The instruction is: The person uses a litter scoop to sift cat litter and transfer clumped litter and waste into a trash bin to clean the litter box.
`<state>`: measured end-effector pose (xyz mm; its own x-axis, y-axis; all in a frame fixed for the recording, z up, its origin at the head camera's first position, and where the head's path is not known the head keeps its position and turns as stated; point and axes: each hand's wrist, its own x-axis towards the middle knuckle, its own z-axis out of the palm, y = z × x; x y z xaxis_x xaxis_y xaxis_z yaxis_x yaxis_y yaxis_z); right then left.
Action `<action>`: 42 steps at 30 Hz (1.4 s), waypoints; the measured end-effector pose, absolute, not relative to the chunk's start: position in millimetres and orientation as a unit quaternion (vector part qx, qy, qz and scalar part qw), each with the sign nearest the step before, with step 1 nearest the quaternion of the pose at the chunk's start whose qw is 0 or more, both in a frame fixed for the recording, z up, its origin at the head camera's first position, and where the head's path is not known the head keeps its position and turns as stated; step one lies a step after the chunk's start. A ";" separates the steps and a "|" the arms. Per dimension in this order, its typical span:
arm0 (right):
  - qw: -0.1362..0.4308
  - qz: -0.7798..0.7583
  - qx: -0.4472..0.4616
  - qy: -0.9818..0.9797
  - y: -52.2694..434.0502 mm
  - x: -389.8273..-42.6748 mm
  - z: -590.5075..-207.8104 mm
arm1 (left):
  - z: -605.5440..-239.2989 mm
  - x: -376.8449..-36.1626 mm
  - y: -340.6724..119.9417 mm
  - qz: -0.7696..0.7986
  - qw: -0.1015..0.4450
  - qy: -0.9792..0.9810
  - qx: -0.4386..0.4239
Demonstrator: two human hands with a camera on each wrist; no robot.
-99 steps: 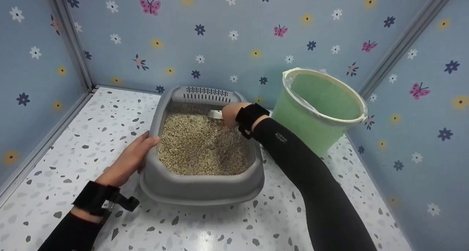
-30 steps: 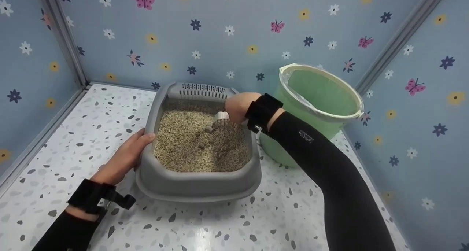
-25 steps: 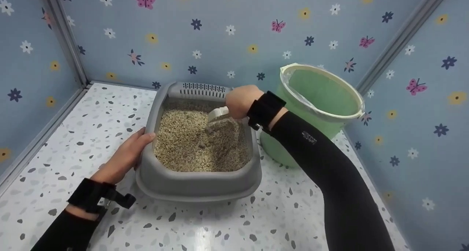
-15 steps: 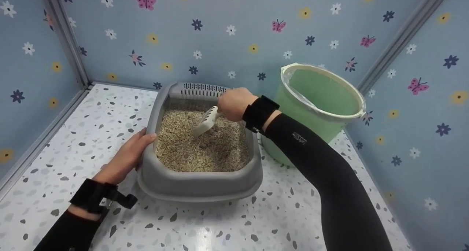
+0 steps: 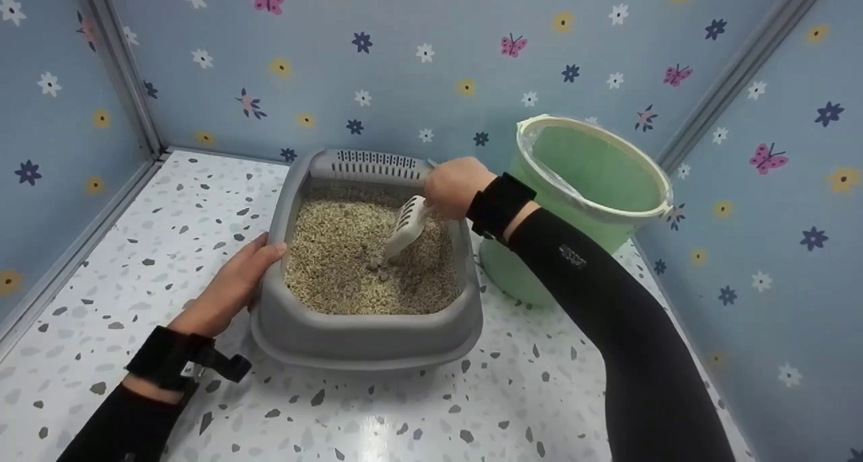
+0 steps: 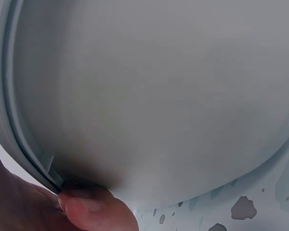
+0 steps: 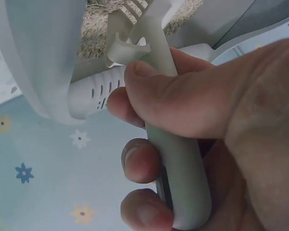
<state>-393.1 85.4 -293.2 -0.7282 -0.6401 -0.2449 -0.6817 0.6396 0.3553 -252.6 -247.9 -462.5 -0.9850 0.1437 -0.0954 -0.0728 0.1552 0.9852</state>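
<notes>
Grey litter tray sits mid worktop, filled with beige litter; a few darker clumps near the scoop tip. Green bucket with a clear liner stands just right of the tray, tilted toward it; contents not visible. Right hand over the tray's far right corner, fingers and thumb wrapped round the handle of a white slotted scoop, tip down in the litter. Left hand grips the tray's left rim, thumb on top, fingers under the lip.
</notes>
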 end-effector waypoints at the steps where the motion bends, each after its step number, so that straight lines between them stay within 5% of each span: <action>1: 0.045 0.211 -0.364 0.906 87.1 -393.5 -292.6 | -462.2 -252.4 -247.5 0.650 0.082 0.755 0.024; 16: -0.008 0.208 -0.501 0.840 66.3 -384.3 -318.6 | -465.6 -250.7 -248.2 0.637 0.081 0.767 0.014; 28: -0.014 0.213 -0.455 0.864 91.8 -389.2 -306.4 | -463.8 -251.2 -247.2 0.657 0.073 0.750 0.024; 42: 0.184 0.078 -0.400 0.894 94.4 -385.1 -264.0 | -463.1 -250.7 -247.3 0.655 0.072 0.751 0.024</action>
<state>-385.1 94.4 -264.0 -0.6114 -0.6872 -0.3923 -0.7448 0.6673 -0.0082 -250.7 -247.3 -463.1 -0.9886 0.1294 -0.0770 -0.0587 0.1397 0.9884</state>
